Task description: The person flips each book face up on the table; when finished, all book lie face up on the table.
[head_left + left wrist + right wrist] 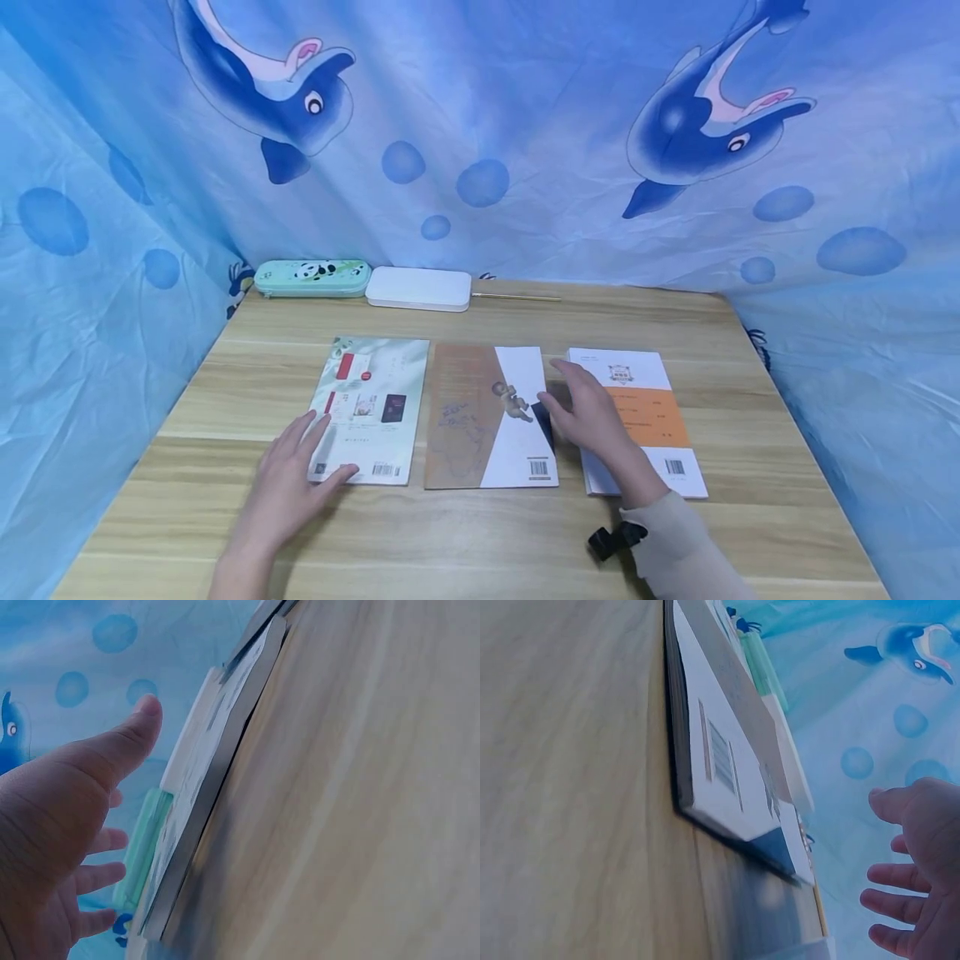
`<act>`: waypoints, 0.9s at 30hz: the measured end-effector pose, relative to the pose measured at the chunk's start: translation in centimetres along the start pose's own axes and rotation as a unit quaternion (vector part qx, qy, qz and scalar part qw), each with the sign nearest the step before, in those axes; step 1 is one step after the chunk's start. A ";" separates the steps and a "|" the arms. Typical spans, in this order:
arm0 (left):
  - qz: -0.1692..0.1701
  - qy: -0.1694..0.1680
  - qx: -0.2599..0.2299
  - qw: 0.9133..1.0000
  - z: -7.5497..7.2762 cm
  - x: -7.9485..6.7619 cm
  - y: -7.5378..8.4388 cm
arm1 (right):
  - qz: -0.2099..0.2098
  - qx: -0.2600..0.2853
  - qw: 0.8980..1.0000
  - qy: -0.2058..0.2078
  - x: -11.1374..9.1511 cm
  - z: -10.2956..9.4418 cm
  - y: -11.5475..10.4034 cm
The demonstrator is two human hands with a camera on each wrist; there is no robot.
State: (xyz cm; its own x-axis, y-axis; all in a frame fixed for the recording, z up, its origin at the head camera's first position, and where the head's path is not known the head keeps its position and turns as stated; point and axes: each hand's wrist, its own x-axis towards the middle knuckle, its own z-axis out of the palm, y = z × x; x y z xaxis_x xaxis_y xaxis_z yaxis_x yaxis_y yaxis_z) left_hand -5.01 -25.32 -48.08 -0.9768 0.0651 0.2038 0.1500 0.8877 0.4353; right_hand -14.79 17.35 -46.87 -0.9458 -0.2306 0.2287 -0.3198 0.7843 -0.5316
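Observation:
Three books lie side by side on a wooden table. My left hand (pixel 288 483) hovers at the lower left corner of the pale green-white book (pixel 382 367), thumb spread from the fingers; the left wrist view shows the hand (pixel 67 817) holding nothing. Between the middle book (pixel 465 425), brown and white with a small figure on it, and the white-and-orange book (pixel 645 408) is my right hand (pixel 588 408). Its fingers point toward the middle book's right edge, and part of the right book is hidden beneath it. In the right wrist view that hand (pixel 922 862) is spread, with nothing in it.
Along the back of the table stand a mint-green pencil case (pixel 313 278) with a panda picture, a white flat box (pixel 418 288) and a thin gold-coloured stick (pixel 516 297). A blue dolphin-print curtain (pixel 555 108) surrounds the back and sides. A black strap (pixel 617 540) is at my right wrist.

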 end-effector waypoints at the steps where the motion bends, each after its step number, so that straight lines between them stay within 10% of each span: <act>1: -0.002 -0.002 0.000 1.000 -0.1 -0.1 -0.1 | 0.000 0.002 1.000 -0.004 0.2 0.1 -0.2; 27: -0.062 -0.030 -0.028 0.997 -0.3 -1.2 -2.1 | 0.008 0.069 0.995 -0.075 4.8 4.0 -3.2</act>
State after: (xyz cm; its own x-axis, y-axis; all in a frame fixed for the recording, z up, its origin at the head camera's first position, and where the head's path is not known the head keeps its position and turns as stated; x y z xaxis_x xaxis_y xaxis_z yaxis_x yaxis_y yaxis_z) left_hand -4.15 -27.41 -48.94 -0.9954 -0.0149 0.0942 0.0347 0.8639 0.5025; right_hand -18.52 11.39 -47.32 -0.9456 -0.3097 0.1001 -0.2990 0.7050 -0.6431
